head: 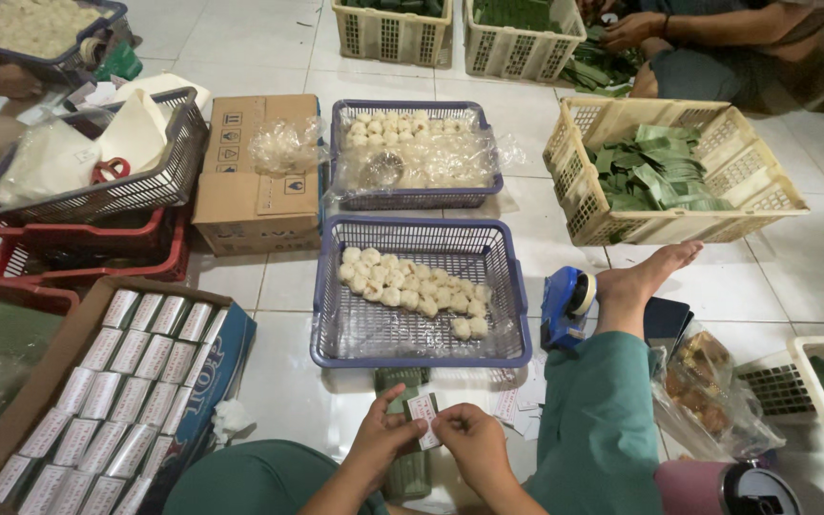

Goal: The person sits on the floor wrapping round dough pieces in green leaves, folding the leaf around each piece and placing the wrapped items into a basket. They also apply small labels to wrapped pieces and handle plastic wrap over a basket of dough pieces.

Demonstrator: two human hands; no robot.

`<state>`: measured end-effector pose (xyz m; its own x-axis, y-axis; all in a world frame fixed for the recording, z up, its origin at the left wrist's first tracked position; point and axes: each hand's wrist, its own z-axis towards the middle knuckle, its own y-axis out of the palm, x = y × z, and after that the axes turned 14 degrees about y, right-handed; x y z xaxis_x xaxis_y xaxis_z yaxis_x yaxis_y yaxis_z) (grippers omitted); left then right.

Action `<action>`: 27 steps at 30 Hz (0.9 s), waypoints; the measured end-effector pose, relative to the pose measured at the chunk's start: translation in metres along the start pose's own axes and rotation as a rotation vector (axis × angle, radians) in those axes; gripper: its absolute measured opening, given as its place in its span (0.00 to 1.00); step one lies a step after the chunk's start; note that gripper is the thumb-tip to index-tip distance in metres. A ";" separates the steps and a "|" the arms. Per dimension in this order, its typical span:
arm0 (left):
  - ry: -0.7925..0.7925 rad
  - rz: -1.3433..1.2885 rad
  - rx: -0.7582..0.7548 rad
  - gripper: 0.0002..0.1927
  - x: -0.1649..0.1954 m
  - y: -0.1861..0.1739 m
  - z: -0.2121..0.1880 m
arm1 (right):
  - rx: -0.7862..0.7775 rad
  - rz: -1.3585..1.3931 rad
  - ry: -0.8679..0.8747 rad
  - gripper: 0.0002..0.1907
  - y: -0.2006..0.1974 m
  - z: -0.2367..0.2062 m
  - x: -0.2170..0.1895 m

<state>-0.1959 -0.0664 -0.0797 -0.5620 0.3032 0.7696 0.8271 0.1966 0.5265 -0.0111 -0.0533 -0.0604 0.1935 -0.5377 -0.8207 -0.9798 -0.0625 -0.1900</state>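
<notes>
Head view: a small white paper label (423, 413) is pinched between the left hand (385, 437) and the right hand (472, 441), low in the frame and just above the person's lap. Both hands are closed narrowly on the label, fingertips meeting at its edges, and it is pressed against a green leaf-wrapped bundle (406, 467) that stands under them on the white tiled floor (278, 277). More loose labels (510, 408) are scattered on the floor just right of the right hand.

Directly beyond the hands a purple plastic basket (421, 355), lined with clear film, is seen holding a diagonal band of pale round dough balls (410, 289). A second purple basket (416, 195) of the same balls, covered with plastic wrap, is set behind it. To the right, a cream crate (665, 225) is filled with folded green leaves (655, 172), and a blue tape dispenser (565, 305) lies beside the person's bare foot (646, 275). At lower left an open cardboard box (59, 348) is packed with rows of labelled wrapped parcels (121, 381). A closed brown carton (252, 172) and a grey wire basket (140, 181) of white paper stand farther left. Another person's arms (708, 29) are visible at top right, over more leaves.
</notes>
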 end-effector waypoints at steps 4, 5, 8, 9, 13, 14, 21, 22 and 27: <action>0.023 0.031 -0.013 0.45 0.002 -0.001 -0.001 | -0.035 0.004 -0.009 0.08 0.002 -0.003 -0.002; 0.016 0.040 -0.010 0.45 0.002 0.000 -0.001 | -0.028 -0.021 -0.010 0.08 0.001 -0.005 -0.005; 0.021 0.066 -0.013 0.45 0.007 0.004 -0.005 | -0.058 -0.047 0.005 0.11 -0.002 -0.015 -0.015; 0.003 0.064 0.001 0.45 0.009 0.005 -0.006 | -0.001 -0.114 -0.014 0.12 -0.003 -0.018 -0.018; -0.044 0.024 0.033 0.41 0.016 0.010 -0.009 | 0.046 -0.171 -0.106 0.18 -0.001 -0.025 -0.022; -0.051 0.008 0.033 0.40 0.018 0.011 -0.009 | 0.016 -0.132 -0.133 0.19 0.000 -0.024 -0.021; -0.069 0.041 -0.120 0.23 0.020 0.005 -0.009 | -0.160 -0.055 -0.411 0.29 -0.001 -0.002 0.010; -0.072 0.078 -0.107 0.22 0.017 0.006 -0.010 | -0.205 -0.002 -0.373 0.30 0.000 0.000 0.013; 0.023 0.125 -0.076 0.18 0.003 0.022 -0.018 | -0.100 0.112 -0.267 0.38 0.013 -0.006 0.018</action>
<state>-0.1792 -0.0776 -0.0593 -0.4554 0.2993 0.8384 0.8881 0.0876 0.4511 -0.0207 -0.0686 -0.0747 0.0774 -0.3066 -0.9487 -0.9933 -0.1051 -0.0471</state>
